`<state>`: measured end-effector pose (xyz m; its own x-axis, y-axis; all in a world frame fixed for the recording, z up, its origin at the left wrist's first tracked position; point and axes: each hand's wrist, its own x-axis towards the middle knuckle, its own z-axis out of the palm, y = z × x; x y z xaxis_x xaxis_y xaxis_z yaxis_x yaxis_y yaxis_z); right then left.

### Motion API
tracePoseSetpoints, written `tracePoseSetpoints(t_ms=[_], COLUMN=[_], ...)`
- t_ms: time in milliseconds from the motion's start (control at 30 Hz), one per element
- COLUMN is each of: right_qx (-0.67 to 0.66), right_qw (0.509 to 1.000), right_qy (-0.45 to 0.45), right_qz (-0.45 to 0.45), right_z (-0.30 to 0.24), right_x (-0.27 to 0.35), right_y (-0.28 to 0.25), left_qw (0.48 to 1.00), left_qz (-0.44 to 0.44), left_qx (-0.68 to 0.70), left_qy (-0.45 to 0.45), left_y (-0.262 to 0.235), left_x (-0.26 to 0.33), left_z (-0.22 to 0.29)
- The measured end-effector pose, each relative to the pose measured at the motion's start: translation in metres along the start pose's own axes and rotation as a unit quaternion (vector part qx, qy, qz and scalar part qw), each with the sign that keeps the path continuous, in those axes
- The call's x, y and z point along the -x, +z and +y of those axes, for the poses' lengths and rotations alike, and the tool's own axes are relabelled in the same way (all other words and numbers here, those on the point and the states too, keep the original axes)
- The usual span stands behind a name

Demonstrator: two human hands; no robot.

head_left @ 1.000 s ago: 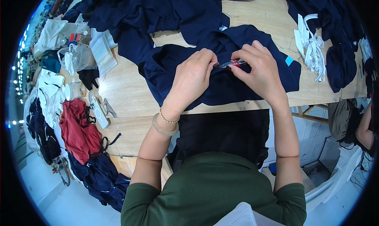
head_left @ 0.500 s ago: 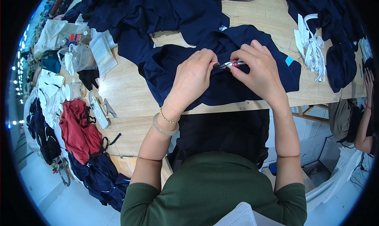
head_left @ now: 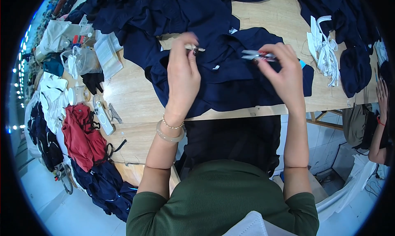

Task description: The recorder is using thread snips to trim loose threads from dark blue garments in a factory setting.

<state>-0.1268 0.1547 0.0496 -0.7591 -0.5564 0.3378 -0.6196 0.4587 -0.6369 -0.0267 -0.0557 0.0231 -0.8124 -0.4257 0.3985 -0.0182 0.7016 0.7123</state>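
Above the wooden table (head_left: pixel 135 100), the left hand (head_left: pixel 183 73) pinches something small and dark at its fingertips, too blurred to identify, while the right hand (head_left: pixel 284 73) is closed on small snips (head_left: pixel 257 54). Both hover over the navy garment (head_left: pixel 230 77) spread at the table's near edge. With the snips' tips so close to the cloth, a careless pass could nick the fabric. Leftward lies a flat clear packet (head_left: pixel 108 54); a small white label (head_left: pixel 215 67) shows on the garment.
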Motion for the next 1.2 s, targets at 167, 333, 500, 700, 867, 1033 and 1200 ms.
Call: tracePoseSetpoints(t_ms=[167, 333, 500, 700, 867, 1033, 1200], right_qx=[-0.221, -0.291, -0.355, -0.267, -0.26, -0.276, -0.287], right_qw=[0.96, 0.931, 0.905, 0.937, 0.939, 0.932, 0.926], right_qy=[0.16, 0.217, 0.232, 0.219, 0.216, 0.23, 0.239], right_qz=[0.065, -0.037, -0.039, -0.055, -0.057, -0.044, -0.054], right_z=[0.023, 0.021, 0.046, 0.048, 0.048, 0.05, 0.048], right_x=[0.014, 0.019, 0.027, 0.028, 0.03, 0.031, 0.03], right_y=[0.008, 0.036, 0.059, 0.056, 0.055, 0.056, 0.057], left_qw=[0.992, 0.985, 0.987, 0.944, 0.931, 0.989, 0.987], left_qz=[-0.107, -0.156, -0.106, -0.046, 0.096, -0.119, -0.13], left_qx=[0.05, 0.035, 0.122, 0.294, 0.327, 0.082, 0.093], left_qy=[0.04, 0.063, -0.012, -0.144, -0.13, 0.017, -0.019], left_y=[0.003, 0.039, 0.051, 0.032, 0.015, 0.029, 0.052], left_x=[-0.001, 0.009, 0.01, 0.005, -0.006, 0.003, 0.005], left_z=[0.001, 0.004, 0.0, -0.013, -0.022, 0.011, 0.006])
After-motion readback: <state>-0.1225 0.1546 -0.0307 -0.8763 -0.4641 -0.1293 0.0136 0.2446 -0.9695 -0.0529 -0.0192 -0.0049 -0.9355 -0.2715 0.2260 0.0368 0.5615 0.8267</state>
